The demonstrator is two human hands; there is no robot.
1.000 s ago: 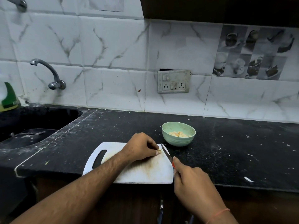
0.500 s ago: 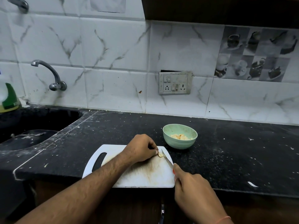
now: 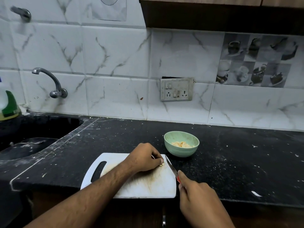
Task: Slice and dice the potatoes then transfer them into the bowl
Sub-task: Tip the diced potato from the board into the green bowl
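Right hand (image 3: 196, 197): nearest the camera, fingers curled round the red handle of a knife (image 3: 171, 168), forefinger laid along the top. The blade runs forward and left, its tip over the far right corner of the chopping board (image 3: 144, 185).

Left hand (image 3: 143, 157): knuckles up over the board's far right part, fingertips bunched and pinching down on the potato pieces (image 3: 162, 164).

Potato pieces: a small pale cluster on the board, just left of the blade and touching the fingertips. Judged light, firm and brittle under the edge, wet and likely slippery on the cut faces; too small to hold safely beside the blade. Best taken by gathering them between fingertips and the flat of the blade, or scraped toward the board edge.

Chopping board: white plastic, stained brown at the middle, slot handle at its left end, lying on the black worktop (image 3: 230, 162) with its near edge at the worktop's front.

Bowl (image 3: 181, 144): pale green, just beyond the board's far right corner, diced potato already inside. Nothing lies between board and bowl; only its raised rim must be cleared.

Further off: sink (image 3: 32, 132) at left, tap (image 3: 52, 83), green-capped bottle (image 3: 8, 104), switch socket (image 3: 176, 89) on the tiled wall. All well apart from the work.
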